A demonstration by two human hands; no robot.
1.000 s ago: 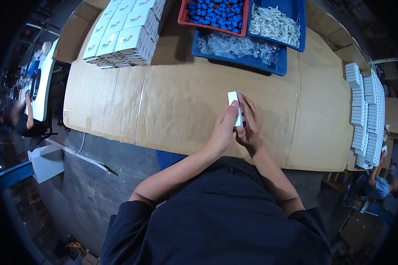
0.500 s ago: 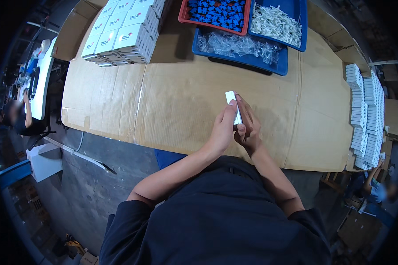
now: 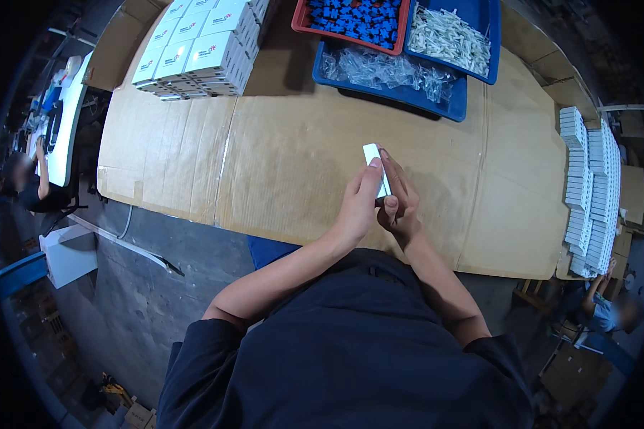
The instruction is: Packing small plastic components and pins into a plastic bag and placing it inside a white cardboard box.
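Note:
Near the front edge of the cardboard-covered table, a slim white box (image 3: pixel 371 151) is held between my two hands, with a narrow side facing up. My left hand (image 3: pixel 358 202) is closed on its left side, the thumb lying along the upper edge. On the other side my right hand (image 3: pixel 404 206) is closed around it, fingers pressed to the far face and thumb near the lower end. The palms and fingers hide most of the box.
White printed boxes (image 3: pixel 170 63) are stacked at the far left. A red tray (image 3: pixel 349 41) of blue plastic pieces and blue trays (image 3: pixel 447 109) of clear packets and white sticks stand at the back. White stacks (image 3: pixel 587 193) line the right edge. Two people sit farther off.
The view has shifted slightly. Both hands keep the white box in nearly the same hold and place.

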